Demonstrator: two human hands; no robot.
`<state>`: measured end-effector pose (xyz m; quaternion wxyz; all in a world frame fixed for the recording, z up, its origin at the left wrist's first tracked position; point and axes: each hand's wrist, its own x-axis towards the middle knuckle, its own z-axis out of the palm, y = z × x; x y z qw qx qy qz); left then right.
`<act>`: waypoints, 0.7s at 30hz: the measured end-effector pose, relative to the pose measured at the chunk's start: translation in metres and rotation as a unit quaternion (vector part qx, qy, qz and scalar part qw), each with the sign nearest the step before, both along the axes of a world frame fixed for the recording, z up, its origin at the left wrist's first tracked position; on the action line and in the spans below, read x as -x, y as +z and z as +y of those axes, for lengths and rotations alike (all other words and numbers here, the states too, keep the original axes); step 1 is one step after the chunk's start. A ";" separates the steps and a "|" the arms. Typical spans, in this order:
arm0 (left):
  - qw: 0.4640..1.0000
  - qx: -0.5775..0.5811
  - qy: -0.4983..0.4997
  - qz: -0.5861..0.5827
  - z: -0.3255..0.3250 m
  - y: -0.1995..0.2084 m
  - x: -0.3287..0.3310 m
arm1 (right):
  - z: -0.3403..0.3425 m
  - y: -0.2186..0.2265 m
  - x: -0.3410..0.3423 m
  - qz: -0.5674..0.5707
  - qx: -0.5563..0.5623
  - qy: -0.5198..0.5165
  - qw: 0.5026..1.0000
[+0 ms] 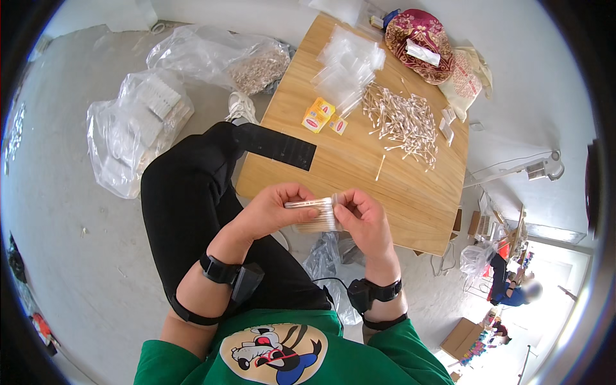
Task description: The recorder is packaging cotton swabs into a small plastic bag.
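Note:
Between my two hands, just off the table's near edge, is a clear bag of cotton swabs (pixel 316 217). The swabs lie side by side, their white tips lined up at the right. My left hand (pixel 274 206) grips the swabs from the left, thumb on top. With thumb and fingers pinched, my right hand (pixel 362 217) holds the bag's right end. A large heap of loose cotton swabs (pixel 404 122) lies on the wooden table (pixel 282 176), with one stray swab (pixel 380 167) nearer to me.
On the table are flat clear bags (pixel 350 61), yellow cards (pixel 317 115), a black strip (pixel 276 146) and a patterned red cushion (pixel 418 42). Large plastic sacks (pixel 131 128) stand on the floor at left. Another person (pixel 510 292) sits far right.

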<state>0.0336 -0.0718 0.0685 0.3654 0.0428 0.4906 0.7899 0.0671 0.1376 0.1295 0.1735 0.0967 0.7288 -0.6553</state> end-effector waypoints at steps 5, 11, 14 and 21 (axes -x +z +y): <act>0.998 -0.004 0.068 -0.011 0.010 -0.011 -0.003 | -0.010 -0.009 -0.002 0.089 -0.056 -0.078 0.991; 0.993 -0.017 0.117 -0.008 0.016 -0.019 -0.005 | -0.025 -0.017 0.003 0.291 -0.248 -0.076 0.921; 0.990 -0.024 0.129 -0.046 0.017 -0.025 -0.001 | -0.020 -0.024 0.004 0.212 -0.186 -0.094 0.955; 0.795 0.360 0.280 0.401 0.028 -0.027 0.000 | -0.021 -0.052 0.012 0.354 -0.365 -0.033 0.860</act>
